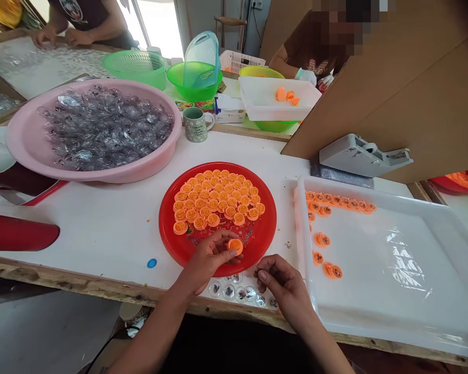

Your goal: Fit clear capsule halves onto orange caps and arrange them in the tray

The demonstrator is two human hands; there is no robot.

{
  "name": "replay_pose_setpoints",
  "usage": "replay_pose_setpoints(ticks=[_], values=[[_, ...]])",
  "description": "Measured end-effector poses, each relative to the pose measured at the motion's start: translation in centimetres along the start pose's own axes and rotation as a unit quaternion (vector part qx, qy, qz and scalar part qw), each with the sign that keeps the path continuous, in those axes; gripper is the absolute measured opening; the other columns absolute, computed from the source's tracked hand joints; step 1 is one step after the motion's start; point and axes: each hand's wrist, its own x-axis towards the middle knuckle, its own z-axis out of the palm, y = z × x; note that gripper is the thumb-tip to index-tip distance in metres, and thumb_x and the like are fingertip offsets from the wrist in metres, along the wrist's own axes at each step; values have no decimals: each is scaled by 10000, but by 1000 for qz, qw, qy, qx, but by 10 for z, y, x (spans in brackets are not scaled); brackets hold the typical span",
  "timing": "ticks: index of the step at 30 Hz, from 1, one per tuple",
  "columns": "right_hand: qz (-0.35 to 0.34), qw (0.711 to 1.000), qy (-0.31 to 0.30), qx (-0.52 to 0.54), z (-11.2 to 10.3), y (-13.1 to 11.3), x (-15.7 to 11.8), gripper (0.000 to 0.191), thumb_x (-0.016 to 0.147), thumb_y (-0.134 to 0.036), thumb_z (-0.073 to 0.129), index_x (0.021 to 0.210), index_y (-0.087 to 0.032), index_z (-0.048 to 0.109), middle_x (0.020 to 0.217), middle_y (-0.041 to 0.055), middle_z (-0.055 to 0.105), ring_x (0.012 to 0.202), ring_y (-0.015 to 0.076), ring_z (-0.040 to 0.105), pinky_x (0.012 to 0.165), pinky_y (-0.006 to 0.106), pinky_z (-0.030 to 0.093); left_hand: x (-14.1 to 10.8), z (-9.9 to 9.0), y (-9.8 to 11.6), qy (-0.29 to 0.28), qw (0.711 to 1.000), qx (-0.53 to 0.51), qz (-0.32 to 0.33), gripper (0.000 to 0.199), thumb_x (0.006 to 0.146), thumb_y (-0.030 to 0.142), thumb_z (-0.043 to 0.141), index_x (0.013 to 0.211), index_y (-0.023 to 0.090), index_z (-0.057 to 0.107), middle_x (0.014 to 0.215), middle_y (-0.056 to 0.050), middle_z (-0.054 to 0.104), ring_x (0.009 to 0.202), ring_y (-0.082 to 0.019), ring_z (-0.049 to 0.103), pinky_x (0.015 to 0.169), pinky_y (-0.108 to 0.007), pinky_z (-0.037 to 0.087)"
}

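While hands work, white table (pixel 101 228) (wood-edged) bears red plate (pixel 265 234).

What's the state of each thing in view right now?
left hand: pinching one orange cap over the red plate's near edge
right hand: fingertips closed on something small, too small to tell
red plate: packed with orange caps in rows, near part bare
pink basin: heaped with clear domes
white tray: few finished caps along the far and left edges
mug: upright
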Motion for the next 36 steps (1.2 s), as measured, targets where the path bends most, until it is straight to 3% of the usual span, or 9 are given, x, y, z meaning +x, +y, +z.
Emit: replay_pose_setpoints(ticks=[7,11,18,24,31,36], values=[[24,998,-27,50,3,-1,5,232,823,-410,687,911,-202,635,715,-3,601,605,125,560,569,264,489,-1,-2,-7,-15,1000,6,-7,273,811,326,675,1050,210,610,1107,-52,642,941,-181,618,762,-281,533],[15,999,1,46,4,-1,9,233,814,-396,702,919,-219,592,719,-12,619,655,138,579,613,272,493,-1,2,-5,-3,1000,0,-16,296,794,347,685,1040,211,594,1096,-54,660,879,-174,633,729,-285,537],[18,999,22,30,6,-4,26,275,739,-415,760,844,-194,636,722,-8,633,597,134,592,614,290,500,-4,6,-2,-22,999,-31,-29,307,783,365,706,1041,212,646,1036,-49,700,962,-226,673,859,-371,561],[14,998,54,-24,12,-3,30,257,728,-386,770,790,-187,620,697,-12,634,582,130,582,577,273,492,-5,13,-6,-12,999,-6,-41,277,821,378,651,1039,212,694,1022,-43,706,920,-234,700,866,-375,567],[-100,970,94,-201,13,-2,21,68,830,-264,648,786,-215,626,734,-4,639,663,154,613,640,290,513,-8,18,-10,18,979,197,51,333,769,236,674,1099,271,694,1071,-14,727,1008,-235,660,874,-336,530],[-115,966,106,-207,13,-2,18,69,835,-260,670,811,-229,613,756,-9,668,679,159,645,650,281,526,-12,19,-12,31,969,219,108,329,803,201,652,1120,282,679,1112,2,715,1003,-201,656,932,-311,500]])
